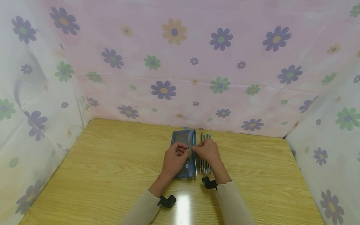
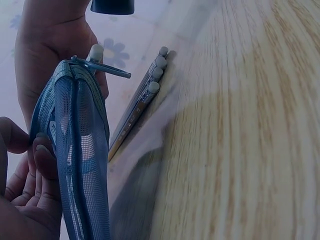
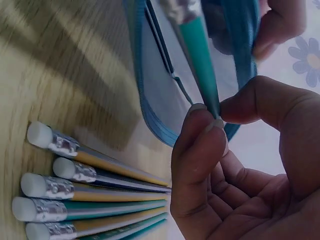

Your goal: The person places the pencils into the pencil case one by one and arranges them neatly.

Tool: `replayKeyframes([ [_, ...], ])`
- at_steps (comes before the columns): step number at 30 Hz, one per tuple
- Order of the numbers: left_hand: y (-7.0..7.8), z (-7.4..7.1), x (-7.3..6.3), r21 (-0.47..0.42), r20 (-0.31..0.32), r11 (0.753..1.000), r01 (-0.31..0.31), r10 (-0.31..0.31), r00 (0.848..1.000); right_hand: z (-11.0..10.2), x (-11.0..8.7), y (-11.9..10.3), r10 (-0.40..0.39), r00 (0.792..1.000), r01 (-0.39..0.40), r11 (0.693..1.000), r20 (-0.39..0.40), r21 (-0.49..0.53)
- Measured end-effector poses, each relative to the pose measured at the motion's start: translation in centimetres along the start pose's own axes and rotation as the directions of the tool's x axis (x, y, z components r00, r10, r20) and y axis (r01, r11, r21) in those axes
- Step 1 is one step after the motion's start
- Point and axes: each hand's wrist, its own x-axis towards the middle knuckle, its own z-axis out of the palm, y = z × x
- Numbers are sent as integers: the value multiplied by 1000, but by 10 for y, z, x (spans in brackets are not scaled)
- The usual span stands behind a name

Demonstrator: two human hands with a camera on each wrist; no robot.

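Observation:
A blue zippered mesh pencil pouch lies on the table, its zipper side gaping in the right wrist view. My left hand pinches the pouch's edge between thumb and fingers, as the left wrist view also shows. With thumb and fingertips, my right hand pinches a green pencil at the pouch opening. The pencil's metal eraser end points away from the fingers. Beside the pouch, under the right hand, lies a row of several eraser-tipped pencils, some yellow, some green, one dark.
The wooden table carries the pouch and pencils near its far edge. Flowered cloth stands behind it and along both sides. A black wrist camera sits on the left wrist, another on the right.

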Motion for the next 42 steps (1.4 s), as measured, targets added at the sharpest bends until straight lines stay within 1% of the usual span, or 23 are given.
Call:
replayKeyframes([
  [7, -1, 0, 1, 34, 13, 999, 8, -8, 1000, 5, 6, 3, 26, 999, -27, 1000, 24, 12],
  [13, -3, 0, 2, 31, 17, 999, 6, -6, 1000, 8, 10, 3, 44, 999, -45, 999, 29, 17],
  [15, -3, 0, 1, 27, 11, 1000, 5, -6, 1000, 9, 10, 3, 37, 999, -37, 999, 30, 14],
  [16, 3, 0, 0, 26, 6, 1000, 6, -6, 1000, 9, 10, 3, 34, 999, -34, 999, 27, 12],
  [20, 4, 0, -1, 31, 2, 999, 9, -9, 1000, 9, 12, 4, 21, 1000, -22, 1000, 20, 21],
  [22, 3, 0, 0, 39, 7, 999, 10, -10, 1000, 10, 12, 4, 16, 1000, -17, 999, 19, 33],
  [23, -3, 0, 2, 43, 11, 999, 10, -10, 1000, 10, 12, 4, 16, 1000, -17, 999, 22, 43],
  [26, -3, -1, 2, 47, 12, 999, 11, -11, 1000, 11, 12, 4, 17, 1000, -19, 997, 23, 73],
  [31, -3, -1, 2, 43, 12, 999, 12, -13, 1000, 12, 12, 4, 44, 999, -45, 994, 20, 104],
  [38, 0, -1, 1, 24, 6, 1000, 8, -8, 1000, 13, 14, 4, 53, 998, -56, 991, 27, 122],
  [42, -1, -1, 1, 25, 8, 1000, 12, -12, 1000, 13, 14, 3, 66, 997, -71, 986, 36, 152],
])
